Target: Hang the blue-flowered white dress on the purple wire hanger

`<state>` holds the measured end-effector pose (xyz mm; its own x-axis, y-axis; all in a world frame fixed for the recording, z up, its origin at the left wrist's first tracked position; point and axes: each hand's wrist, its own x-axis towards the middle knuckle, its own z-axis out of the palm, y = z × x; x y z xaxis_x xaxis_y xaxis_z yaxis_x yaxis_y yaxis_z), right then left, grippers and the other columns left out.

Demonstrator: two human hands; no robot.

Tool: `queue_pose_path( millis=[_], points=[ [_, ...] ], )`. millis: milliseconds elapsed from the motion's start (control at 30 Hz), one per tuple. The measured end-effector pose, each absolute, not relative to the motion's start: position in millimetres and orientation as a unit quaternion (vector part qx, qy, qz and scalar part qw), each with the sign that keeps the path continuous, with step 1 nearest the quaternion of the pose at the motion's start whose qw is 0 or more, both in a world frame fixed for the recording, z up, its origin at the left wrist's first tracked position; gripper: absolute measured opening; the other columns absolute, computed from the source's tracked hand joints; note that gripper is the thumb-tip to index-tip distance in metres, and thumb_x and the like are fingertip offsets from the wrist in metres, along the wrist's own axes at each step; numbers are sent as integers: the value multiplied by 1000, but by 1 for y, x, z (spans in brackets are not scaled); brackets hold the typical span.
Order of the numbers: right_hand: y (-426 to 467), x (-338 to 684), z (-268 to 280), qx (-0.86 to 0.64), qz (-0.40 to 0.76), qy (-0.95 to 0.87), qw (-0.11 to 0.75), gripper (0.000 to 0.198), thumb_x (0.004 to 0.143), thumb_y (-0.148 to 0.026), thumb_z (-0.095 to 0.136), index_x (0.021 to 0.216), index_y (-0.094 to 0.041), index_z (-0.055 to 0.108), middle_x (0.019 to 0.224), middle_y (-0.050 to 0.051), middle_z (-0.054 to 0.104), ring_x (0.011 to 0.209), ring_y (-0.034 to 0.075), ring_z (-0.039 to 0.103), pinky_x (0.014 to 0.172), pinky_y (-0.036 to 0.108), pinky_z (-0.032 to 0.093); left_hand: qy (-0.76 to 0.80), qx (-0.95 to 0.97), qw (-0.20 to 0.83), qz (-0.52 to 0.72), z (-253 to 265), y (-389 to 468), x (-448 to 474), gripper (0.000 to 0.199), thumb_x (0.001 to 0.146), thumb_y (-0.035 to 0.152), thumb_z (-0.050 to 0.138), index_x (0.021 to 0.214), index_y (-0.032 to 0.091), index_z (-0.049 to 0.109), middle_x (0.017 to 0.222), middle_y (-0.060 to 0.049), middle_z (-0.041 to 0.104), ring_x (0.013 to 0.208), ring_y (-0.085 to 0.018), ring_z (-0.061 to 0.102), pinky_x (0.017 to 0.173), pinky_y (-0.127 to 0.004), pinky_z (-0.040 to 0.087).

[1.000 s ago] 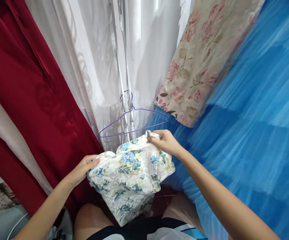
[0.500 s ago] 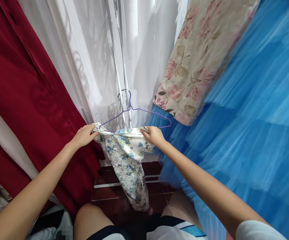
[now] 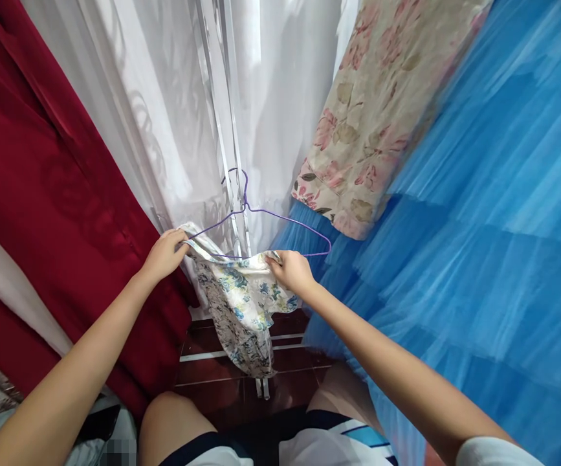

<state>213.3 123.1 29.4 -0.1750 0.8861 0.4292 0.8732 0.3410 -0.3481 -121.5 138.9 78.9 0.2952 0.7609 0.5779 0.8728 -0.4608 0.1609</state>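
A thin purple hanger [image 3: 287,217] is at the middle of the view, its hook up by a pale metal upright. Below it hangs a white garment with a blue and yellow floral print [image 3: 244,291], its exact kind unclear. My left hand [image 3: 165,255] is closed on the garment's upper edge, where the hanger's left end goes in behind the cloth. My right hand [image 3: 292,268] pinches the same edge farther right. The hanger's right end sticks out bare above my right hand, and its lower bar shows just over the stretched edge.
White curtains [image 3: 280,97] hang behind the metal upright [image 3: 229,123]. Dark red cloth [image 3: 90,213] drapes at left. A beige pink-flowered garment [image 3: 352,149] and layered blue tulle [image 3: 479,226] hang at right. Below are dark red floor tiles [image 3: 212,375] and my knees.
My left hand has risen slightly, drawing the garment's edge up over the hanger's left end. The right hand is a little lower, and the garment's hanging end has lifted and swung left.
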Motion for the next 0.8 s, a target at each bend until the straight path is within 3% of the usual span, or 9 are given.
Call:
queue_pose_path(
  millis=[133,233,333,433,533,600,667,733,800],
  points=[
    [111,207,31,-541,37,-788,290,32,92,-36,49,71,-18,65,69,10,68,66,20,60,58,28,27,-451,-825,78,-331,98,124,-83,13,88,27,46,83,20,57,90,-4,62,88,-20,58,82,-29,43],
    [101,220,30,-503,70,-790,344,20,87,-26,52,92,-19,69,80,7,71,73,21,62,63,27,35,-450,-806,83,-376,102,117,-65,11,86,29,52,87,20,59,89,-2,63,85,-18,59,79,-28,44],
    [98,248,28,-486,93,-744,449,54,77,-19,57,130,-22,53,83,2,69,70,18,60,66,27,41,-437,-788,80,-426,98,110,-58,15,83,29,59,95,21,59,95,-2,64,90,-18,61,82,-27,46],
    [108,278,34,-491,85,-669,552,74,75,-21,58,145,-18,36,76,-1,65,63,17,57,64,28,43,-453,-761,81,-458,95,105,-53,26,81,30,62,105,22,57,102,-3,65,96,-19,62,82,-28,48],
    [128,303,57,-490,90,-663,558,56,73,-23,60,129,-16,55,83,3,67,72,19,60,70,30,46,-466,-753,76,-459,96,106,-52,31,81,33,63,110,22,56,101,-3,66,98,-20,63,83,-29,48],
    [138,317,78,-500,128,-701,492,27,71,-24,62,95,-13,70,76,3,68,72,20,61,69,30,46,-471,-747,74,-464,97,110,-58,37,81,35,65,114,22,56,104,-3,66,99,-21,63,84,-30,47],
    [141,330,99,-496,222,-729,415,16,70,-27,67,73,-12,69,67,3,66,66,20,61,64,30,47,-483,-729,69,-480,94,117,-73,40,79,38,67,114,22,58,106,-4,66,94,-20,62,83,-30,47],
    [137,339,112,-455,367,-731,353,23,68,-32,74,76,-11,71,70,5,69,67,22,64,63,31,50,-495,-702,19,-511,85,126,-91,35,77,42,69,103,19,65,100,-4,68,84,-19,61,77,-28,46],
    [132,340,114,-390,499,-706,318,36,67,-39,78,88,-11,73,81,10,73,77,25,69,68,35,54,-496,-653,-95,-565,69,134,-107,33,75,46,71,88,16,70,87,-4,68,74,-17,59,69,-27,46]
  ],
)
